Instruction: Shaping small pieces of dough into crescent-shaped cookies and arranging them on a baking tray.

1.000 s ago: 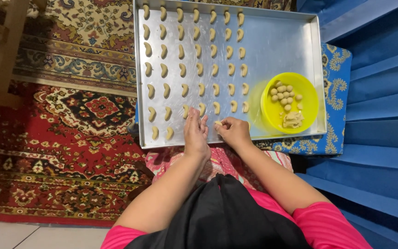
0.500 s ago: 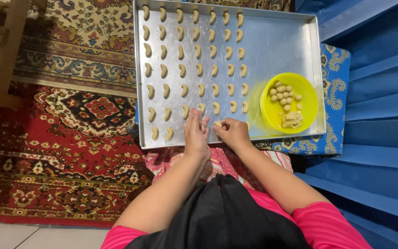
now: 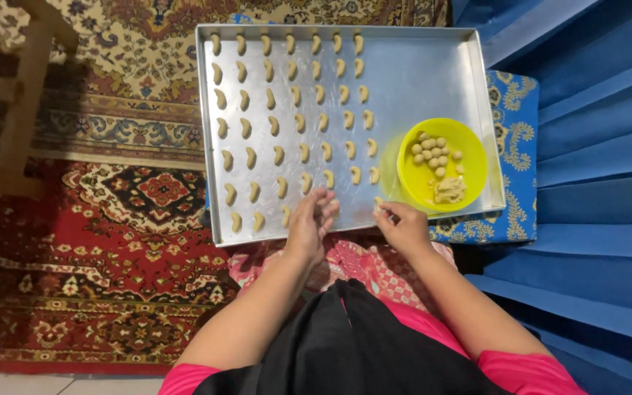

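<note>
A shallow metal baking tray (image 3: 433,73) lies on the floor before me, its left half filled with rows of pale crescent-shaped dough pieces (image 3: 300,124). My left hand (image 3: 310,225) rests at the tray's near edge, fingers apart, fingertips beside a dough piece (image 3: 334,208) in the front row. My right hand (image 3: 406,227) is just to its right, fingers curled, pinching a small dough piece (image 3: 379,209) over the near edge. A yellow bowl (image 3: 469,179) with several dough balls and a dough lump stands in the tray's near right corner, close to my right hand.
The tray sits on a blue patterned cushion (image 3: 515,139) and a red patterned carpet (image 3: 111,241). Blue cloth folds (image 3: 594,146) lie to the right. A wooden furniture frame (image 3: 23,110) stands at the far left. A pink patterned cloth (image 3: 360,263) covers my lap.
My right hand has moved a little to the right, away from my left hand and toward the bowl. My left hand stays at the front row.
</note>
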